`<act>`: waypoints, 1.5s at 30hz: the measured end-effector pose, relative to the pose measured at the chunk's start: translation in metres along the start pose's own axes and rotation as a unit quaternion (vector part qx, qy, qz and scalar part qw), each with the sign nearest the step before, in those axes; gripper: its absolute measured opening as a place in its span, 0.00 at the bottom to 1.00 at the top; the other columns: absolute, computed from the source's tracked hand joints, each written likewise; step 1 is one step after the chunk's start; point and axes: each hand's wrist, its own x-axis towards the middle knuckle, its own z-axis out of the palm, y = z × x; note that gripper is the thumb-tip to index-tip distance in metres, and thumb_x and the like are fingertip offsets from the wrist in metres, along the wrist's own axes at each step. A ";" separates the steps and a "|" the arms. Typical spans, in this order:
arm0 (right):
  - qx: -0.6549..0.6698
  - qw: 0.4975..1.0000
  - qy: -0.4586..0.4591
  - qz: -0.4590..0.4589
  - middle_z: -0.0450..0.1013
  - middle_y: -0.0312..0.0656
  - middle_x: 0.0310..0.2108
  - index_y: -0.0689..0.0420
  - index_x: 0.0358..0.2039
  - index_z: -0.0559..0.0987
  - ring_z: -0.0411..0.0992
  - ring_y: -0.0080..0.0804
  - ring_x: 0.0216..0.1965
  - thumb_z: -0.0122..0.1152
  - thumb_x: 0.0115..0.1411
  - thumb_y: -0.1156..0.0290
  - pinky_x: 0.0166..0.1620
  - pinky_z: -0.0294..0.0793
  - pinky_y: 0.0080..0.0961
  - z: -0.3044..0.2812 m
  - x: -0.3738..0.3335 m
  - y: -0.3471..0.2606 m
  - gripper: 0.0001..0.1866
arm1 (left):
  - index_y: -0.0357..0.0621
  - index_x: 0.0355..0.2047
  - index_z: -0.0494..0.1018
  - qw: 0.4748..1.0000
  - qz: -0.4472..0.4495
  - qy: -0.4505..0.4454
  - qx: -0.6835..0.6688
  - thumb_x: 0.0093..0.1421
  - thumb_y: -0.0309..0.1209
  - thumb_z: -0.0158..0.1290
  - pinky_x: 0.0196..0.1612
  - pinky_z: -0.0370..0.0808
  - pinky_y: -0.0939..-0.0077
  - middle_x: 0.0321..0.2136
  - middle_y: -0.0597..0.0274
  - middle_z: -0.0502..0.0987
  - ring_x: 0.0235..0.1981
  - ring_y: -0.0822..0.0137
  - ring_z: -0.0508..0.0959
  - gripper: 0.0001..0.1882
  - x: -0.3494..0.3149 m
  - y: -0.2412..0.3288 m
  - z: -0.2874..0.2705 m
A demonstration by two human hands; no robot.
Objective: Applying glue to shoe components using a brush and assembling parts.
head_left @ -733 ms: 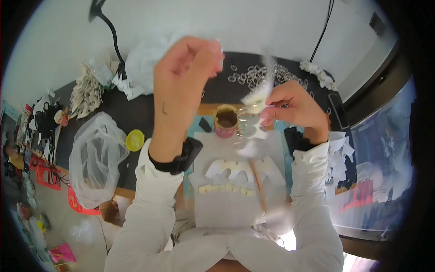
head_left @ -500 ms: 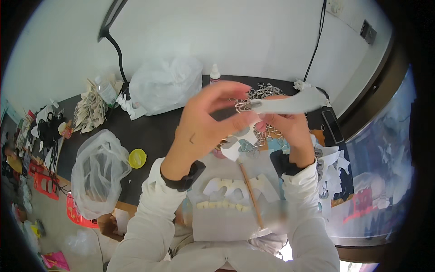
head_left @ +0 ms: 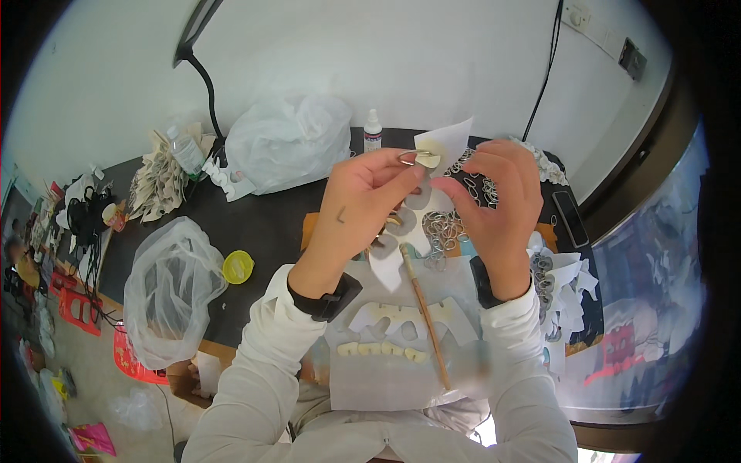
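My left hand (head_left: 359, 212) is closed, pinching a metal ring with a cream tab (head_left: 428, 160) folded through it. The tab belongs to a white scalloped paper-like strip (head_left: 417, 220) hanging below the fingers, with grey rounded parts and other rings along it. My right hand (head_left: 502, 197) is just right of the strip, fingers curved and apart from the thumb, apparently gripping nothing; its thumb tip is close to the strip's edge. Behind and below the hands lies a heap of metal rings (head_left: 444, 231).
On the white sheet (head_left: 363, 386) are a wooden stick (head_left: 424, 320), a cut-out strip (head_left: 455, 320) and several cream tabs (head_left: 370, 349). Around stand plastic bags (head_left: 285, 147), a yellow lid (head_left: 238, 267), a small bottle (head_left: 372, 131), a phone (head_left: 570, 217) and ringed strips (head_left: 567, 289).
The white strip has swung from pointing right to hanging more upright in my left hand. My right hand has come off it and opened beside it.
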 end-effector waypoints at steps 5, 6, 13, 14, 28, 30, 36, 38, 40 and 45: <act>-0.001 0.995 -0.006 -0.098 0.75 0.34 0.29 0.53 0.30 0.80 0.72 0.39 0.36 0.74 0.37 0.73 0.37 0.74 0.33 0.005 0.002 0.011 0.16 | 0.39 0.46 0.77 0.999 -0.016 -0.036 -0.002 0.63 0.28 0.55 0.28 0.66 0.87 0.32 0.67 0.81 0.27 0.83 0.73 0.12 -0.003 0.004 0.000; 0.009 0.995 -0.016 -0.103 0.75 0.35 0.29 0.53 0.30 0.80 0.73 0.39 0.36 0.74 0.38 0.73 0.38 0.74 0.32 0.004 0.000 0.015 0.15 | 0.40 0.47 0.77 0.998 -0.037 -0.052 0.004 0.63 0.28 0.55 0.30 0.66 0.86 0.34 0.67 0.80 0.30 0.81 0.74 0.12 -0.004 0.007 0.000; 0.058 0.998 -0.019 -0.034 0.76 0.36 0.29 0.55 0.28 0.80 0.74 0.38 0.35 0.73 0.41 0.75 0.38 0.75 0.33 0.010 -0.006 0.014 0.12 | 0.40 0.46 0.78 0.999 -0.022 -0.020 -0.013 0.63 0.33 0.57 0.28 0.68 0.86 0.33 0.69 0.79 0.30 0.81 0.74 0.14 0.000 -0.007 0.003; 0.056 0.998 -0.020 -0.035 0.76 0.36 0.29 0.55 0.28 0.80 0.74 0.38 0.35 0.73 0.41 0.75 0.38 0.75 0.33 0.010 -0.006 0.014 0.12 | 0.39 0.47 0.78 0.999 0.023 -0.019 0.017 0.63 0.33 0.56 0.28 0.68 0.85 0.29 0.69 0.78 0.26 0.81 0.72 0.14 0.001 -0.010 0.004; 0.066 0.996 -0.025 0.054 0.76 0.35 0.28 0.55 0.27 0.80 0.73 0.37 0.33 0.69 0.43 0.81 0.37 0.72 0.30 0.008 -0.006 0.000 0.10 | 0.40 0.41 0.81 0.996 0.029 0.008 0.082 0.59 0.29 0.59 0.15 0.63 0.82 0.17 0.68 0.75 0.17 0.84 0.71 0.10 -0.009 -0.004 0.009; 0.069 0.995 -0.046 0.060 0.76 0.35 0.28 0.55 0.28 0.79 0.72 0.37 0.34 0.70 0.43 0.80 0.38 0.72 0.30 0.004 -0.001 -0.001 0.11 | 0.35 0.39 0.81 0.992 0.042 0.012 0.119 0.58 0.25 0.60 0.23 0.68 0.87 0.22 0.69 0.78 0.19 0.83 0.72 0.10 -0.013 -0.002 0.008; 0.084 0.987 -0.054 0.127 0.73 0.38 0.35 0.56 0.39 0.75 0.69 0.37 0.42 0.70 0.45 0.78 0.45 0.69 0.30 0.003 -0.004 -0.005 0.20 | 0.37 0.36 0.82 0.990 0.093 0.008 0.110 0.56 0.34 0.65 0.17 0.62 0.83 0.13 0.71 0.72 0.15 0.83 0.65 0.13 -0.006 -0.007 0.012; 0.043 0.992 -0.049 0.112 0.71 0.39 0.38 0.57 0.43 0.73 0.68 0.36 0.44 0.71 0.47 0.76 0.47 0.69 0.30 0.003 -0.007 0.001 0.22 | 0.36 0.36 0.82 0.994 0.082 0.014 0.077 0.57 0.33 0.64 0.21 0.63 0.83 0.17 0.69 0.74 0.18 0.82 0.67 0.12 -0.003 -0.009 0.011; 0.193 0.958 0.063 0.204 0.67 0.39 0.42 0.59 0.46 0.70 0.67 0.31 0.47 0.70 0.52 0.72 0.51 0.67 0.27 0.015 -0.016 0.014 0.23 | 0.36 0.37 0.82 0.996 0.072 0.023 0.046 0.58 0.32 0.63 0.24 0.65 0.83 0.21 0.68 0.76 0.21 0.81 0.68 0.12 -0.003 -0.007 0.009; 0.465 0.812 -0.005 0.352 0.72 0.39 0.43 0.62 0.49 0.72 0.69 0.26 0.45 0.69 0.56 0.67 0.51 0.69 0.25 0.012 -0.018 0.018 0.23 | 0.33 0.36 0.80 0.990 0.113 0.064 -0.060 0.58 0.32 0.62 0.36 0.68 0.83 0.35 0.64 0.77 0.33 0.78 0.72 0.12 0.003 -0.010 0.004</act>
